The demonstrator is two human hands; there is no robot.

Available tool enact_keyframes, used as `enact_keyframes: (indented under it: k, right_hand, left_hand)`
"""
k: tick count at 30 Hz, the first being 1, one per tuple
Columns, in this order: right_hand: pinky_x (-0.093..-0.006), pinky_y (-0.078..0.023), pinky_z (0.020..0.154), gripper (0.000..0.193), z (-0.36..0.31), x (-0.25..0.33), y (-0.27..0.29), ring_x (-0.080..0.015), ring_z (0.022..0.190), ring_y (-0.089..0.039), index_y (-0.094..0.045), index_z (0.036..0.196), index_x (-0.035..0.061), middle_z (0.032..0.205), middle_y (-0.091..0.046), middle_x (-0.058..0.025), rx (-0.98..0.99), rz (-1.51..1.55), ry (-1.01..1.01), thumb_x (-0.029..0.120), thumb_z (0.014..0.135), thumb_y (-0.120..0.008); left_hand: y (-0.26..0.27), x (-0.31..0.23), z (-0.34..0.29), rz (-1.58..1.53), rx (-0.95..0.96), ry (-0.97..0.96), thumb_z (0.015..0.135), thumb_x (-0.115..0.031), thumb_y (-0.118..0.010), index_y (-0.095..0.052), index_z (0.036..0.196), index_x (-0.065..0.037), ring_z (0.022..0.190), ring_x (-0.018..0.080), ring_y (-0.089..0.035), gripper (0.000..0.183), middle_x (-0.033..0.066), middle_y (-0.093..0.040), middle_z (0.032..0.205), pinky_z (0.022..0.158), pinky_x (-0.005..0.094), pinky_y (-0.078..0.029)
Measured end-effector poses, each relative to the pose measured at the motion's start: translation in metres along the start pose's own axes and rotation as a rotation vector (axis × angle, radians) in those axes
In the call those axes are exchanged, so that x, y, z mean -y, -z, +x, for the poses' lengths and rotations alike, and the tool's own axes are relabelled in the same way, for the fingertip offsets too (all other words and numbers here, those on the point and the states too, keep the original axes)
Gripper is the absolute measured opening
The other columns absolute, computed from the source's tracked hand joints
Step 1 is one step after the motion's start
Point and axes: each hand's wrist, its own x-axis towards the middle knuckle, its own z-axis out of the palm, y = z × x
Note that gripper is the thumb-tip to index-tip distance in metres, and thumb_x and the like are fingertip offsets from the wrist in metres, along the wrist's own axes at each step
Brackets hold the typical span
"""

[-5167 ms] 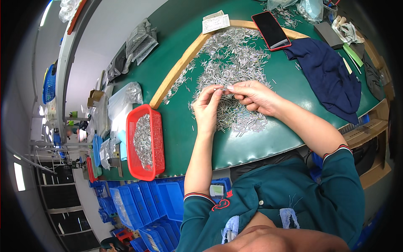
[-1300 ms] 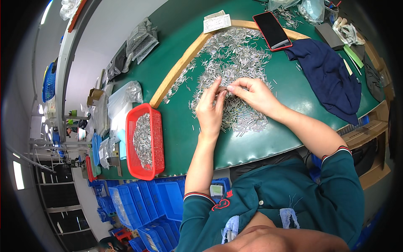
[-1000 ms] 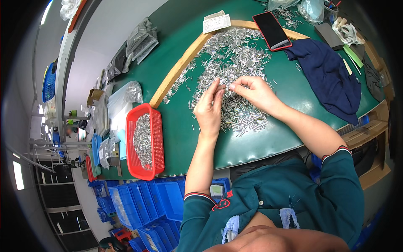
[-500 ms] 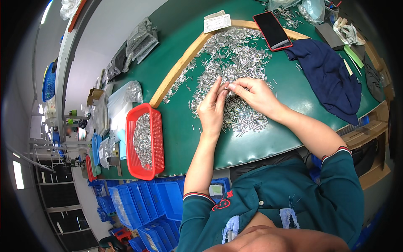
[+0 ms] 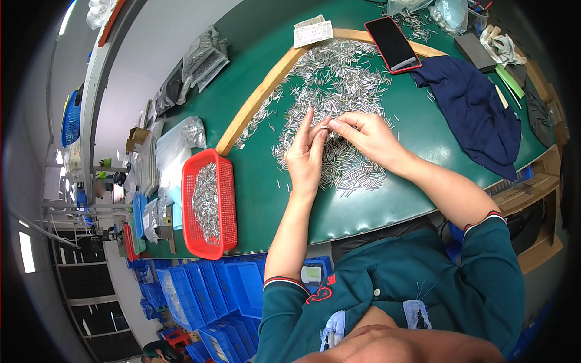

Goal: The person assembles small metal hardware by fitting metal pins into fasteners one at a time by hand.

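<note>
Over a loose heap of small, thin metal pins (image 5: 348,91) on the green tabletop, my two hands meet at the fingertips. My right hand (image 5: 370,138) is closed in a pinch of thumb and forefinger on a small metal pin (image 5: 325,127). My left hand (image 5: 304,154) holds the other end of that pin between its thumb and a finger, while its forefinger points up and away. The fingers partly cover the pin, so its full length is hidden. Left of my left forearm stands a red plastic basket (image 5: 227,209) filled with similar pins.
A wooden strip frame (image 5: 260,100) bounds the heap at the far side. On it rest a white paper label (image 5: 313,34) and a red-edged phone (image 5: 393,45). Dark blue cloth (image 5: 472,112) lies to the right. Blue bins (image 5: 245,284) stand below the table's left edge.
My left forefinger has lifted and spread away from the other fingers, showing more of the pin. My right hand has hardly moved.
</note>
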Motion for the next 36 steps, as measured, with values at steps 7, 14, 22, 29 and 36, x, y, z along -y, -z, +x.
enact_keyframes:
  k: [7, 14, 22, 29, 36]
  right_hand:
    - [-0.0251, -0.045, 0.064, 0.025, 0.001, -0.005, -0.001, -0.0114, 0.070, -0.058, -0.063, 0.089, 0.0005, 0.079, -0.064, -0.0092, 0.027, -0.017, -0.020, 0.024, 0.083, -0.058]
    - [-0.0159, -0.030, 0.040, 0.017, 0.006, 0.005, 0.004, 0.0008, 0.051, -0.037, -0.058, 0.086, 0.0052, 0.064, -0.047, 0.0046, 0.143, 0.382, -0.537, 0.022, 0.086, -0.055]
    - [-0.0125, -0.017, 0.032, 0.013, 0.010, -0.005, 0.012, 0.0020, 0.045, -0.029, -0.051, 0.093, 0.0084, 0.063, -0.038, 0.0076, 0.181, 1.010, -0.835, 0.020, 0.087, -0.052]
    - [-0.0116, -0.017, 0.030, 0.015, 0.013, -0.011, 0.019, 0.0017, 0.045, -0.030, -0.050, 0.094, 0.0065, 0.062, -0.038, 0.0062, 0.276, 1.207, -0.890, 0.021, 0.089, -0.049]
    - [-0.0120, -0.016, 0.030, 0.017, 0.013, -0.008, 0.018, 0.0019, 0.045, -0.030, -0.050, 0.096, 0.0063, 0.062, -0.037, 0.0065, 0.242, 1.204, -0.917, 0.021, 0.089, -0.049]
  left_hand:
    - [0.003, -0.001, 0.003, 0.550, -0.015, -0.381, 0.077, -0.001, -0.059, -0.044, 0.124, -0.006, 0.077, 0.0166, -0.064, 0.049, 0.0069, -0.065, 0.093, 0.066, 0.0246, -0.050]
    - [0.002, -0.005, 0.001, 0.775, -0.026, -0.559, 0.074, -0.004, -0.063, -0.043, 0.124, -0.002, 0.065, 0.0188, -0.061, 0.053, 0.0042, -0.065, 0.091, 0.058, 0.0286, -0.047]
    - [-0.001, -0.004, 0.003, 0.499, 0.005, -0.463, 0.081, -0.007, -0.056, -0.029, 0.131, 0.001, 0.075, 0.0238, -0.060, 0.057, 0.0065, -0.063, 0.099, 0.070, 0.0308, -0.045]
    - [0.015, -0.004, 0.009, 0.497, 0.022, -0.275, 0.083, -0.014, -0.055, -0.046, 0.120, -0.003, 0.097, 0.0248, -0.055, 0.039, 0.0077, -0.060, 0.102, 0.086, 0.0356, -0.039]
    - [0.019, 0.002, 0.006, 0.930, 0.315, -0.235, 0.073, -0.019, -0.064, -0.063, 0.088, -0.013, 0.108, 0.0236, -0.046, 0.016, 0.0012, -0.056, 0.093, 0.098, 0.0540, -0.021]
